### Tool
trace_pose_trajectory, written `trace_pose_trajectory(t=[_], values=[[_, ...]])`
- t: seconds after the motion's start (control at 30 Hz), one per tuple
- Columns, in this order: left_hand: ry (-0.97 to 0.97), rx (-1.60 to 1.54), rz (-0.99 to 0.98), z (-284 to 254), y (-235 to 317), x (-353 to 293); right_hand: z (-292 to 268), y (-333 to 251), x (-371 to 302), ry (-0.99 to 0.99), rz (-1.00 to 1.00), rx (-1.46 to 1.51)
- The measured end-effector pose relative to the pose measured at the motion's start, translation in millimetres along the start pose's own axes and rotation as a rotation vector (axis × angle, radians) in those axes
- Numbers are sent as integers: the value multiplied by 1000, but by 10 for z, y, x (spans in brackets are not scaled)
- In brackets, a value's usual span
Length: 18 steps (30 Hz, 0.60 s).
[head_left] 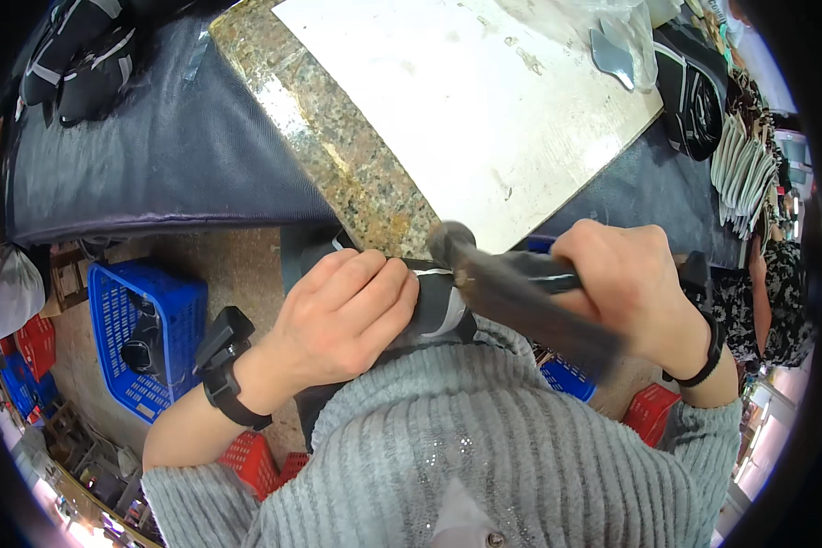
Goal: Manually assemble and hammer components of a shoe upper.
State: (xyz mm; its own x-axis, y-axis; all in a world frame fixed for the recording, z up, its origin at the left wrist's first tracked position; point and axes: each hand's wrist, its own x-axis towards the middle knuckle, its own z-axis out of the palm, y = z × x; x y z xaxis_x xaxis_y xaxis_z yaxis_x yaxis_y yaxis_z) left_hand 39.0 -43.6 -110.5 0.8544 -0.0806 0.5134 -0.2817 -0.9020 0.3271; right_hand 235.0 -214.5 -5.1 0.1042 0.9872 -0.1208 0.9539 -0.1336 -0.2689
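Note:
My right hand [621, 274] is wrapped round the handle of a hammer [530, 297], whose long dark head is partly blurred. The hammer's round face is near the lower corner of a speckled stone slab [361, 173]. At that same corner, the closed fingers of my left hand [347, 306] hold a black piece with pale trim [438, 315], perhaps part of a shoe. Much of this piece is hidden behind my hand and the hammer. A stained white board [466, 110] covers most of the slab.
Black shoe-like pieces [91, 68] lie on the dark-covered table [155, 155] at far left, and another [690, 96] at right. A metal blade [612, 59] rests on the board. Stacked pale pieces [744, 169] stand far right. Below is a blue basket [183, 301]; red baskets [251, 461] flank me.

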Motion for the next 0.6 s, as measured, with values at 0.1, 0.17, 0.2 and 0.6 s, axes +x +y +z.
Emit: trace_pose_trajectory(t=[0.1,0.17,0.2,0.6], values=[[47,-9,11,21,-6,-42,157,22,-36,-181,-14,8],[55,2,22,41,-14,-47,165,74,-36,-185,-13,83],[61,9,30,46,-20,-45,139,85,-30,-145,-13,70],[-46,-218,-378,-98,71,205,204,395,221,391,72,-122]])
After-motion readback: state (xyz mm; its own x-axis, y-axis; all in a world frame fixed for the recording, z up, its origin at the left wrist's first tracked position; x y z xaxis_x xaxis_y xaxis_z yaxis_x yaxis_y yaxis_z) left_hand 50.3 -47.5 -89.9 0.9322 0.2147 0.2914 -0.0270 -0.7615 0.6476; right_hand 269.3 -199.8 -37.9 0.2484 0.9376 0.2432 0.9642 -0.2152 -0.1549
